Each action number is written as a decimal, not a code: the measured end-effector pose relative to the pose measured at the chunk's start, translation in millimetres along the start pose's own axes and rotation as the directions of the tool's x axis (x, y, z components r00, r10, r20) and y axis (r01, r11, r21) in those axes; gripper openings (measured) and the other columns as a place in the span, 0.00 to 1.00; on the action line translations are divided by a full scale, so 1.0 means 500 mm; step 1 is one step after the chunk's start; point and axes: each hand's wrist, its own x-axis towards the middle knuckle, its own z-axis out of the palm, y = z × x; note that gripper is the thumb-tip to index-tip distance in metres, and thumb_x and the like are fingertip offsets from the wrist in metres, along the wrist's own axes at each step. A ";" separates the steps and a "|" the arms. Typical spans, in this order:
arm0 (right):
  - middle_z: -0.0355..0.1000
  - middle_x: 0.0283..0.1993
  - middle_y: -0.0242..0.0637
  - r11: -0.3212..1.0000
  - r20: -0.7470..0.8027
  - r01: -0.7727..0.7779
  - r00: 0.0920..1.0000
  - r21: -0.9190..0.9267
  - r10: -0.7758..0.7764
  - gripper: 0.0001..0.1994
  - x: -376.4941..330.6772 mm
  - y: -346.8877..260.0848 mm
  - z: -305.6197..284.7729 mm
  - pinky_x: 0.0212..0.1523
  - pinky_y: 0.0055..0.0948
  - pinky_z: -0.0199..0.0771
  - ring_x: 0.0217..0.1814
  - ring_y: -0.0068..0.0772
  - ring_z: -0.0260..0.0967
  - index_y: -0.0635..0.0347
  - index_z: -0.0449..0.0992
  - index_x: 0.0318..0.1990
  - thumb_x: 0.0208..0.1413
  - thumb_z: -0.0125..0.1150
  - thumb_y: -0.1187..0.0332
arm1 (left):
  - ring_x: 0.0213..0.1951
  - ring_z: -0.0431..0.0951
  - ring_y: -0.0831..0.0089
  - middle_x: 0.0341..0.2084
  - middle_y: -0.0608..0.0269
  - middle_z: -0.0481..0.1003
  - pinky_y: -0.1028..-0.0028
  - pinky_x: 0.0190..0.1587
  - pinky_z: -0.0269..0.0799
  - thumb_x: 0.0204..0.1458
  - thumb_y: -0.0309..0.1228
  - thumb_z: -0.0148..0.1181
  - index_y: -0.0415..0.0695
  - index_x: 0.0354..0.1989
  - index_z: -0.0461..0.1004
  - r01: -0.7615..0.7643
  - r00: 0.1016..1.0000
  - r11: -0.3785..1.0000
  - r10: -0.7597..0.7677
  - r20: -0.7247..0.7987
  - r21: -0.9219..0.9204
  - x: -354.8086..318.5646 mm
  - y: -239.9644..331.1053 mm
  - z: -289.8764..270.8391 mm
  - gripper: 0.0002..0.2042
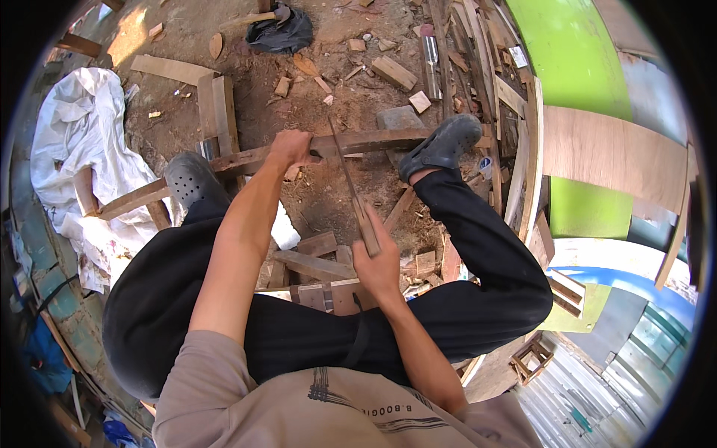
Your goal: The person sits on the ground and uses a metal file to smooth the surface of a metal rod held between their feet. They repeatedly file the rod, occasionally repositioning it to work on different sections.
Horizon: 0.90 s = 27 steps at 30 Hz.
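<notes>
A long wooden beam [250,158] lies across in front of me, with a clog-clad foot resting on it at either side. My left hand [291,148] is closed round the beam near its middle. My right hand [378,257] grips the wooden handle of a handsaw [346,166]. Seen almost edge-on, its thin dark blade points away from me and crosses the beam just right of my left hand. Where the blade meets the wood, I cannot tell how deep it sits.
Wood offcuts [393,73] lie scattered over the dirt floor. A hammer [278,13] rests on a black plastic bag [280,31] at the far side. White cloth [78,142] is heaped at left. Long boards [532,149] and a green panel [571,67] stand at right.
</notes>
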 end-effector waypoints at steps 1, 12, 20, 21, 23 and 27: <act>0.74 0.60 0.56 0.999 0.006 -0.014 1.000 0.037 0.014 0.31 -0.020 -0.002 -0.009 0.60 0.33 0.70 0.62 0.43 0.74 0.60 0.66 0.70 0.55 0.54 0.75 | 0.40 0.84 0.49 0.32 0.47 0.83 0.54 0.45 0.79 0.38 0.57 0.76 0.42 0.40 0.81 0.012 1.000 1.000 -0.012 0.004 0.005 -0.006 0.000 -0.002 0.30; 0.73 0.64 0.52 0.997 0.014 -0.051 0.999 0.064 0.050 0.31 0.089 0.017 0.040 0.63 0.31 0.68 0.65 0.40 0.72 0.63 0.64 0.71 0.55 0.53 0.77 | 0.40 0.84 0.49 0.33 0.48 0.83 0.55 0.46 0.79 0.36 0.58 0.75 0.44 0.41 0.82 0.012 1.000 1.000 -0.012 -0.014 -0.019 -0.002 0.008 -0.003 0.31; 0.72 0.63 0.56 1.000 -0.019 -0.028 0.999 -0.008 0.028 0.30 0.078 0.044 0.011 0.63 0.31 0.68 0.66 0.37 0.72 0.64 0.65 0.70 0.56 0.52 0.77 | 0.40 0.83 0.47 0.32 0.47 0.82 0.54 0.44 0.78 0.36 0.57 0.76 0.41 0.38 0.81 -0.003 1.000 1.000 0.002 -0.018 -0.027 -0.001 0.024 -0.012 0.30; 0.73 0.62 0.57 0.982 0.008 -0.159 0.987 0.103 0.159 0.30 0.130 0.044 0.022 0.62 0.32 0.68 0.64 0.41 0.72 0.64 0.66 0.70 0.56 0.53 0.77 | 0.40 0.83 0.47 0.32 0.47 0.82 0.54 0.44 0.78 0.36 0.57 0.76 0.41 0.38 0.81 -0.010 1.000 1.000 0.010 -0.027 -0.027 0.006 0.027 -0.020 0.30; 0.74 0.60 0.57 0.963 0.046 -0.226 0.974 0.146 0.222 0.30 0.146 0.030 0.039 0.61 0.33 0.69 0.63 0.44 0.74 0.64 0.66 0.69 0.56 0.54 0.76 | 0.40 0.83 0.47 0.32 0.47 0.82 0.54 0.44 0.78 0.36 0.57 0.76 0.41 0.38 0.81 -0.004 1.000 1.000 0.004 0.003 -0.015 0.009 0.022 -0.022 0.31; 0.75 0.59 0.56 0.994 0.037 -0.109 0.993 -0.002 0.109 0.31 0.036 -0.047 0.010 0.60 0.32 0.70 0.63 0.41 0.73 0.65 0.65 0.70 0.55 0.53 0.77 | 0.40 0.83 0.47 0.33 0.46 0.82 0.54 0.45 0.78 0.36 0.57 0.76 0.41 0.39 0.82 -0.005 1.000 1.000 0.005 -0.003 -0.021 0.000 0.013 -0.012 0.31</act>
